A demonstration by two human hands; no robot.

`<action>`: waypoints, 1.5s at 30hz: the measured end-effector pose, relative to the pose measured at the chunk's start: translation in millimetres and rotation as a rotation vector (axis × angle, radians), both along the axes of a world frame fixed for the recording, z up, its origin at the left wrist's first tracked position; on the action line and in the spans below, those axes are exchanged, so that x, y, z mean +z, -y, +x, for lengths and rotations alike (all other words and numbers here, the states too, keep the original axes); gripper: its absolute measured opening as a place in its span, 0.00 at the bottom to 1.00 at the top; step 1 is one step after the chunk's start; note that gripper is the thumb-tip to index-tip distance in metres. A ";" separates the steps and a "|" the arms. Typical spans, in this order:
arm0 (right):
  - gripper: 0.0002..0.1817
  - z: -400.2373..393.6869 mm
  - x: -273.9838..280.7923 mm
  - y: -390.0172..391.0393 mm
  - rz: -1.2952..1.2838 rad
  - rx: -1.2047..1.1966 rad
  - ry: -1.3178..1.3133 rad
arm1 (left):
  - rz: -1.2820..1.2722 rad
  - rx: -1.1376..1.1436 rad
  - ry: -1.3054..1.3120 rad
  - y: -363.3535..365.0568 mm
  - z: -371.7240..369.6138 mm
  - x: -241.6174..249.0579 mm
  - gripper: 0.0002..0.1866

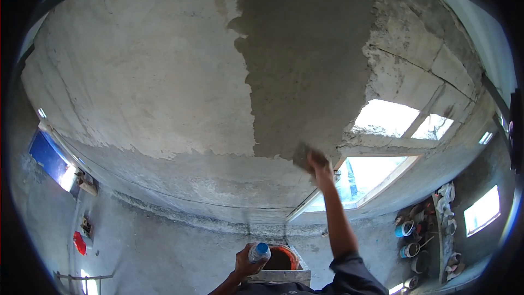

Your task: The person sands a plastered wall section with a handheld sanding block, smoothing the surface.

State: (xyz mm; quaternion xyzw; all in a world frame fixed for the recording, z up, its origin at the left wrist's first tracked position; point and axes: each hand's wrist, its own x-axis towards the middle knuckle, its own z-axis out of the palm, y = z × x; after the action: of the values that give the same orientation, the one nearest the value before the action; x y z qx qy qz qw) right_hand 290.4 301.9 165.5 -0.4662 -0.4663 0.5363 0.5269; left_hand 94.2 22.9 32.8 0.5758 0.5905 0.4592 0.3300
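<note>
While the left hand [245, 265] grips a bottle [255, 253], the right hand [320, 164] holds a grey-brown block [302, 157] at the wall [153, 76]

The fingers of the left hand are curled closed around the one clear bottle, its single blue cap [262, 248] uppermost. The right arm reaches up and forward, its hand closed on the one block; motion blur hides how each finger sits and exactly what kind of tool this is. Whether the block touches the wall or is just off it, I cannot tell. It lies at the lower right corner of one dark, damp-looking patch [311, 60], which runs down from the top of the view with a ragged left edge against paler plaster.

One tub [295, 258] with an orange rim and dark contents is just beside the bottle, on its right, behind the near edge of a pale stand [279, 276]. Two bright openings [387, 117] [434, 127] pierce the wall to the right of the patch, above one framed window [376, 175]. Near the right side of the floor [180, 246], two blue-and-white buckets [404, 230] [409, 250] can be counted among other containers, too jumbled to count. One red item [79, 243] lies at the far left.
</note>
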 end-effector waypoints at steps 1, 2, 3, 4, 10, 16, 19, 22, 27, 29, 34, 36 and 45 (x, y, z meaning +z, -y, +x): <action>0.18 -10.3 21.4 -32.3 0.205 0.029 0.188 | 0.013 0.030 0.007 1.3 -3.3 -3.1 0.28; 0.15 -28.8 55.5 -47.9 0.446 -0.039 0.246 | 0.026 0.061 0.015 1.2 -6.3 -6.0 0.28; 0.14 -42.9 79.0 -74.3 0.713 -0.153 0.437 | 0.029 0.066 0.024 0.6 -9.2 -7.6 0.28; 0.11 -65.8 130.0 -66.9 0.926 -0.333 0.607 | 0.037 0.092 0.035 2.5 -11.7 -8.2 0.28; 0.25 -143.8 274.2 -135.0 1.690 -0.575 0.724 | 0.121 0.188 0.072 2.6 -26.6 -10.2 0.27; 0.31 -171.6 223.6 -174.8 1.714 -0.512 1.148 | 0.106 0.272 0.110 1.9 -39.7 -16.3 0.27; 0.35 -166.7 178.2 -168.4 1.634 -0.279 1.180 | 0.096 0.305 0.123 6.9 -44.9 -27.6 0.27; 0.36 -162.6 204.6 -138.6 1.610 -0.422 1.086 | 0.102 0.328 0.120 3.4 -52.7 -33.0 0.28; 0.37 -162.1 255.4 -166.6 1.659 -0.568 1.084 | 0.106 0.320 0.083 0.7 -58.0 -27.5 0.28; 0.37 -166.0 235.9 -180.4 1.644 -0.546 1.141 | 0.087 0.312 0.109 -0.2 -59.2 -27.1 0.28; 0.36 -157.6 172.4 -172.1 1.661 -0.216 1.283 | 0.113 0.313 0.132 -0.1 -58.6 -26.3 0.28; 0.36 -157.8 193.3 -154.4 1.636 -0.301 1.219 | 0.106 0.321 0.139 0.8 -58.3 -26.2 0.27; 0.33 -169.6 210.8 -184.4 1.768 -0.496 1.216 | 0.093 0.292 0.100 -3.5 -59.9 -24.6 0.27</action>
State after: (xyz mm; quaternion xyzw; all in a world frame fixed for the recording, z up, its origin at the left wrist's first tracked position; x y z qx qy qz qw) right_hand 120.8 486.3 376.3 -0.1915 -0.7607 -0.4265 0.4504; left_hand 34.4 26.3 8.1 0.4749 0.6290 0.5572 0.2617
